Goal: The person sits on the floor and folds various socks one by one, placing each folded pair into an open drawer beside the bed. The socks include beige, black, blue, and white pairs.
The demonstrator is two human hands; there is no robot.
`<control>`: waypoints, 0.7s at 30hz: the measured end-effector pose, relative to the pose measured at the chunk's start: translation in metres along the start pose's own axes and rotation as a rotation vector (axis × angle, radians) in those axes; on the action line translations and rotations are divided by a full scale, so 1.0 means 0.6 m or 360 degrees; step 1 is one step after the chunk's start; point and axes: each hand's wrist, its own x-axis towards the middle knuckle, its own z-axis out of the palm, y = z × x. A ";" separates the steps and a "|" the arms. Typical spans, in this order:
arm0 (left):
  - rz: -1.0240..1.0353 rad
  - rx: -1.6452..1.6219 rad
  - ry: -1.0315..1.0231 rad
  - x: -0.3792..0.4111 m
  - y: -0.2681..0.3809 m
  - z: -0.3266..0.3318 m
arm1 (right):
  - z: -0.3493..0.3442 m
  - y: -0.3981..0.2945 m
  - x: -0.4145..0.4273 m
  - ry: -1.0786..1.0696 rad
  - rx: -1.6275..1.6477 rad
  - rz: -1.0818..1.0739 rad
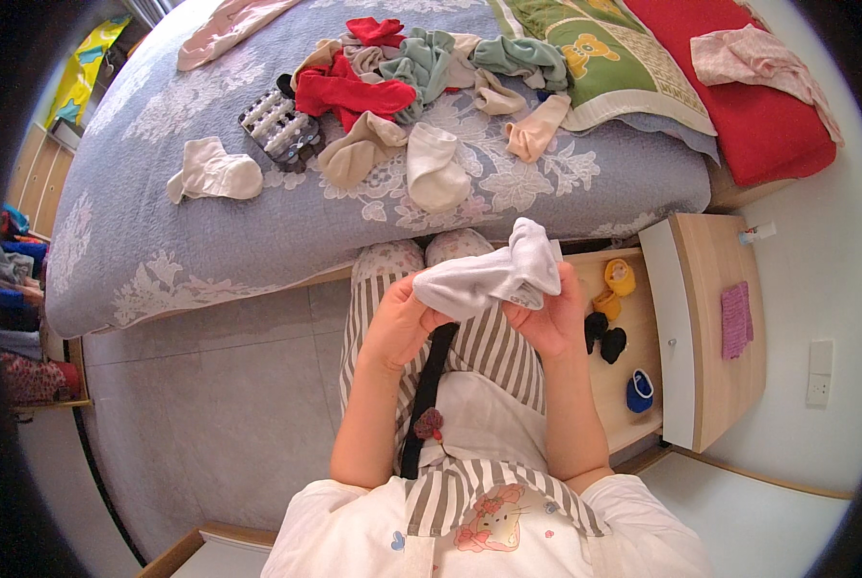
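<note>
A pair of pale grey-white socks [474,282] is held above my lap between both hands. My left hand [394,321] pinches the left end, while my right hand [553,311] grips the bunched cuff end at the right. Beyond them, on the quilted bed, lie a white sock [436,167], a beige sock [362,150], a peach sock [539,130] and a white folded pair [221,170]. Behind these is a heap of red socks [351,94], green socks [420,65] and others. A dark patterned item with white rows [275,126] rests beside the heap.
An open wooden drawer [619,361] at my right holds yellow, black and blue rolled socks. Its nightstand [720,303] carries a purple knitted cloth [736,320] and a small white bottle [757,233]. A green bear-print pillow [590,65] and red bedding [756,130] lie on the bed.
</note>
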 end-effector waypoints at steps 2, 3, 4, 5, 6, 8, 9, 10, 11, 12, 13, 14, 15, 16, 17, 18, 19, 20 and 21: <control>-0.0024 -0.0031 -0.0008 -0.002 0.002 0.004 | -0.008 -0.003 -0.001 -0.0081 -0.0060 0.0034; -0.0052 -0.0043 0.0027 -0.003 0.008 0.015 | -0.002 -0.002 -0.001 -0.0121 -0.0090 0.0049; -0.0081 -0.0056 0.0061 -0.003 0.011 0.021 | 0.006 0.000 -0.002 -0.0024 -0.0205 -0.0007; -0.0078 -0.0068 0.0036 -0.004 0.011 0.021 | 0.016 0.002 -0.005 0.0073 -0.0319 -0.0063; -0.0074 -0.0080 0.0011 -0.005 0.011 0.020 | 0.026 0.004 -0.006 0.0170 -0.0434 -0.0119; -0.0083 -0.0046 -0.0030 -0.006 0.012 0.020 | 0.009 0.002 -0.005 0.0176 -0.0811 -0.0312; -0.0098 0.0000 -0.0045 -0.006 0.012 0.021 | 0.008 0.003 -0.005 0.0179 -0.0998 -0.0410; -0.0114 0.0047 -0.0061 -0.006 0.012 0.022 | 0.010 0.005 -0.003 0.0185 -0.1322 -0.0684; -0.0155 0.0061 -0.0030 -0.006 0.014 0.028 | 0.013 0.011 0.000 0.0190 -0.1644 -0.0961; -0.0192 0.0073 0.0005 -0.006 0.018 0.039 | 0.021 0.017 0.002 0.0190 -0.1965 -0.1237; -0.0229 0.0086 0.0039 -0.006 0.019 0.047 | 0.028 0.020 0.001 0.0200 -0.2360 -0.1468; -0.0218 0.0082 0.0046 -0.005 0.015 0.050 | 0.036 0.023 -0.001 0.0207 -0.2755 -0.1699; -0.0209 0.0082 0.0048 -0.004 0.010 0.055 | 0.041 0.027 -0.003 0.0219 -0.3149 -0.1934; -0.0201 0.0083 0.0052 -0.004 0.005 0.059 | 0.044 0.037 -0.001 0.0213 -0.3203 -0.1987; -0.0177 0.0106 0.0042 -0.004 0.003 0.064 | 0.042 0.037 0.002 0.0127 -0.3258 -0.2037; -0.0151 0.0128 0.0033 -0.004 0.001 0.069 | 0.037 0.037 0.008 0.0036 -0.3313 -0.2085; -0.0125 0.0150 0.0024 -0.004 0.000 0.071 | 0.035 0.038 0.012 -0.0057 -0.3367 -0.2133; -0.0069 0.0125 0.0010 -0.002 -0.004 0.066 | 0.038 0.038 0.009 -0.0113 -0.3422 -0.1986; -0.0014 0.0100 -0.0003 0.001 -0.010 0.060 | 0.045 0.038 0.008 -0.0199 -0.3444 -0.1948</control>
